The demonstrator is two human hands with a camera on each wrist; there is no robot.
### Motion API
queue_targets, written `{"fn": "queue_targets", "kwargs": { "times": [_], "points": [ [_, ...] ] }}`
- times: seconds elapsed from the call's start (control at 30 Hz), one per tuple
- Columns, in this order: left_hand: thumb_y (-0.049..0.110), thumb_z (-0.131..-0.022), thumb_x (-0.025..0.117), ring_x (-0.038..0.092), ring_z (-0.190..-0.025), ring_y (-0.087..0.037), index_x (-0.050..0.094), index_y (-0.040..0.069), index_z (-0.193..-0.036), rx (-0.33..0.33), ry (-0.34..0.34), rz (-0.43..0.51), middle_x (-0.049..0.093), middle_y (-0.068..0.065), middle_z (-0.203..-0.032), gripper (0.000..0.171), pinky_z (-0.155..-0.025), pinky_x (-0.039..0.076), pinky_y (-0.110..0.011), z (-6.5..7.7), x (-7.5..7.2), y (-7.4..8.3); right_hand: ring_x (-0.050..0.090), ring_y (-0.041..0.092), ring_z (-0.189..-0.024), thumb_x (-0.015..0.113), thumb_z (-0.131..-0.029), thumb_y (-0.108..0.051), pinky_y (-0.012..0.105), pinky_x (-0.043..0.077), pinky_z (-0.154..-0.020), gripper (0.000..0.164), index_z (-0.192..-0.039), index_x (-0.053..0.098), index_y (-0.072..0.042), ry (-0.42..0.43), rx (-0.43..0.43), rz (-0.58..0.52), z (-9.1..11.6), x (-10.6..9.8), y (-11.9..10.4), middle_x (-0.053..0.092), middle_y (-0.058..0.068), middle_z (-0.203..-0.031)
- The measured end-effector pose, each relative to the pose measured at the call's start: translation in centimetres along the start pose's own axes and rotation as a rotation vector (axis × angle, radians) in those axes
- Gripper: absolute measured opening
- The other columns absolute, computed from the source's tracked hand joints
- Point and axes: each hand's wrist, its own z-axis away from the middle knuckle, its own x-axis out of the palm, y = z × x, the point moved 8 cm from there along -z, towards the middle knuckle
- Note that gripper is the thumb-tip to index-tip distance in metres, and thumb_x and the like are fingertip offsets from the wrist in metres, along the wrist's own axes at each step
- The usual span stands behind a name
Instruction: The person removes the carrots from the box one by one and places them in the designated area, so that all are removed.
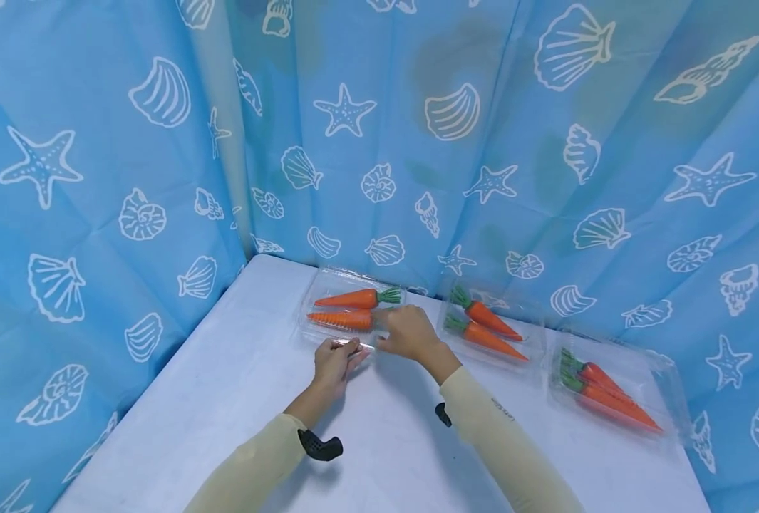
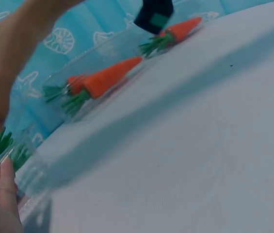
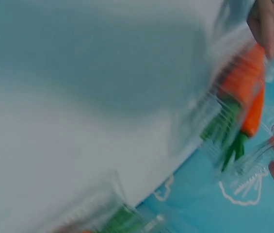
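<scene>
Nearest, two pale sleeves (image 1: 244, 474) reach in over the near part of the white table (image 1: 366, 456), with a black piece (image 1: 320, 447) at each wrist. At the right end of the far edge, close to the right corner, the right container (image 1: 655, 385) of clear plastic holds two carrots (image 1: 616, 406), green tops to the left. The left hand (image 1: 331, 363) has its thumb and fingers clamped on the near rim of the left container (image 1: 308, 333). Midway along the far edge, the middle container (image 1: 456, 345) holds another pair, an upper carrot (image 1: 496, 323) and a lower carrot (image 1: 491, 342). The right hand's (image 1: 410, 331) grip pinches the left container's clear plastic at its right end. That container lies by the far left corner with a ridged carrot (image 1: 339, 320) in front and a smooth carrot (image 1: 347, 298) behind. Beyond hangs a blue shell-patterned curtain (image 1: 347, 43).
</scene>
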Motion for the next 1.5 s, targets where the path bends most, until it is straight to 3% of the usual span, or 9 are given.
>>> {"fn": "queue_targets", "kwargs": {
  "times": [0.27, 0.47, 0.57, 0.77, 0.9, 1.07, 1.2, 1.3, 1.5],
  "points": [
    [0.001, -0.093, 0.064, 0.07, -0.082, -0.02, 0.044, -0.002, -0.1, -0.035, 0.012, -0.008, 0.057, -0.019, -0.099, 0.022, -0.079, 0.058, -0.032, -0.1, -0.5, -0.1, 0.067, 0.02, -0.094, 0.073, -0.084, -0.034, 0.035, 0.056, -0.087, 0.045, -0.121, 0.069, -0.009, -0.041, 0.047, -0.133, -2.0, -2.8, 2.2, 0.071, 0.005, -0.112],
    [0.001, -0.093, 0.063, 0.069, -0.081, -0.02, 0.042, -0.001, -0.099, -0.033, -0.003, 0.014, 0.058, -0.018, -0.097, 0.022, -0.08, 0.058, -0.033, 0.1, -1.2, -0.2, 0.066, 0.022, -0.103, 0.069, -0.088, -0.035, 0.037, 0.056, -0.088, 0.045, -0.123, 0.067, -0.009, -0.054, 0.149, -0.268, -2.9, -3.9, 4.3, 0.069, 0.006, -0.117],
    [-0.001, -0.093, 0.062, 0.069, -0.078, -0.02, 0.042, -0.001, -0.098, -0.024, -0.014, 0.023, 0.06, -0.017, -0.092, 0.021, -0.079, 0.058, -0.034, 0.5, -1.6, 0.0, 0.063, 0.024, -0.109, 0.069, -0.089, -0.038, 0.039, 0.054, -0.091, 0.045, -0.125, 0.066, -0.011, -0.009, 0.241, -0.396, -3.0, -4.0, 5.5, 0.067, 0.004, -0.121],
    [0.001, -0.093, 0.063, 0.068, -0.08, -0.02, 0.044, -0.002, -0.1, -0.028, -0.03, 0.014, 0.059, -0.016, -0.091, 0.021, -0.081, 0.057, -0.035, 0.9, -2.2, 0.2, 0.053, 0.028, -0.124, 0.061, -0.097, -0.037, 0.047, 0.047, -0.101, 0.049, -0.138, 0.054, -0.012, 0.184, 0.415, -0.717, -2.9, -4.3, 8.1, 0.06, 0.009, -0.132],
    [0.001, -0.094, 0.063, 0.068, -0.081, -0.021, 0.046, -0.003, -0.1, -0.027, -0.047, 0.019, 0.06, -0.016, -0.091, 0.019, -0.081, 0.057, -0.036, 1.3, -2.5, 0.1, 0.048, 0.029, -0.129, 0.05, -0.102, -0.036, 0.05, 0.043, -0.105, 0.045, -0.143, 0.048, -0.017, 0.147, 0.454, -0.786, -2.7, -3.1, 8.3, 0.055, 0.01, -0.137],
    [0.001, -0.094, 0.062, 0.069, -0.082, -0.02, 0.044, -0.003, -0.1, -0.008, -0.07, 0.009, 0.06, -0.016, -0.092, 0.019, -0.082, 0.057, -0.036, 1.8, -2.9, 0.0, 0.049, 0.031, -0.126, 0.051, -0.102, -0.034, 0.05, 0.044, -0.102, 0.041, -0.136, 0.055, -0.011, 0.15, 0.509, -0.829, -2.1, -1.5, 8.8, 0.055, 0.012, -0.135],
    [0.003, -0.094, 0.063, 0.067, -0.083, -0.02, 0.045, -0.002, -0.101, -0.015, -0.067, -0.021, 0.059, -0.015, -0.094, 0.02, -0.082, 0.057, -0.036, 2.0, -3.1, -0.2, 0.061, 0.028, -0.096, 0.054, -0.101, -0.028, 0.045, 0.052, -0.083, 0.029, -0.116, 0.066, -0.007, 0.244, 0.556, -0.76, -1.4, -1.0, 10.0, 0.066, 0.014, -0.109],
    [0.004, -0.095, 0.062, 0.067, -0.084, -0.02, 0.045, -0.002, -0.102, -0.019, -0.072, -0.033, 0.059, -0.015, -0.096, 0.02, -0.083, 0.057, -0.037, 2.2, -3.2, -0.3, 0.06, 0.025, -0.074, 0.056, -0.101, -0.025, 0.042, 0.051, -0.069, 0.024, -0.103, 0.069, -0.006, 0.3, 0.58, -0.696, -1.0, -0.8, 10.7, 0.068, 0.013, -0.094],
    [0.004, -0.095, 0.062, 0.066, -0.087, -0.022, 0.046, -0.002, -0.102, -0.011, -0.079, -0.036, 0.059, -0.016, -0.097, 0.019, -0.084, 0.057, -0.038, 2.2, -3.4, -0.1, 0.067, 0.029, -0.086, 0.056, -0.1, -0.029, 0.041, 0.058, -0.072, 0.029, -0.108, 0.07, -0.004, 0.331, 0.646, -0.777, -1.1, -0.3, 11.2, 0.07, 0.012, -0.099]
  ]
}}
